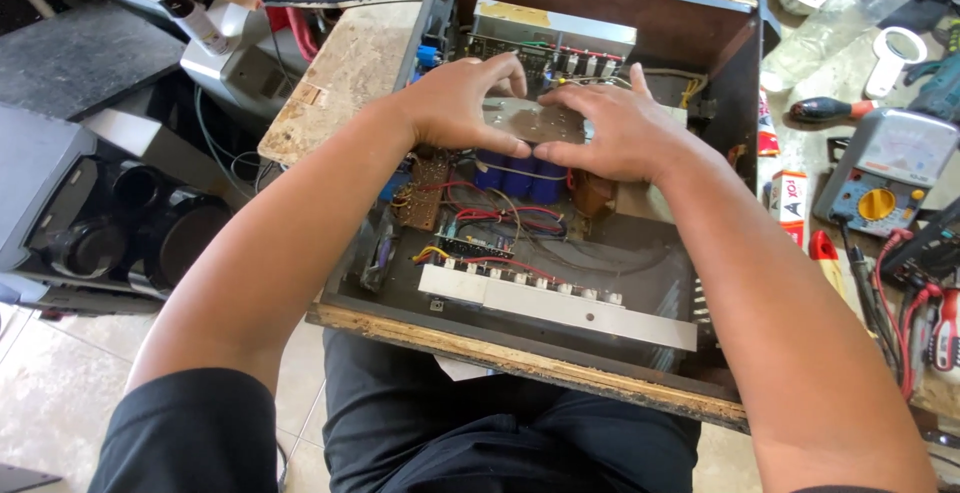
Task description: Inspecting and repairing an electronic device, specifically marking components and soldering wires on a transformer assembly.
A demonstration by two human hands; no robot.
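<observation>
An open wooden case holds amplifier parts on my lap. Both hands grip a flat grey metal plate that lies over a cluster of blue capacitors in the middle of the case. My left hand pinches the plate's left end. My right hand holds its right end, fingers spread across the top. A silver heatsink bar with a row of transistors runs along the near side, with red and black wires above it.
A brown circuit board sits at the case's left. To the right lie a multimeter, a screwdriver, a small box and test leads. Black speakers stand on the left floor beside a spray can.
</observation>
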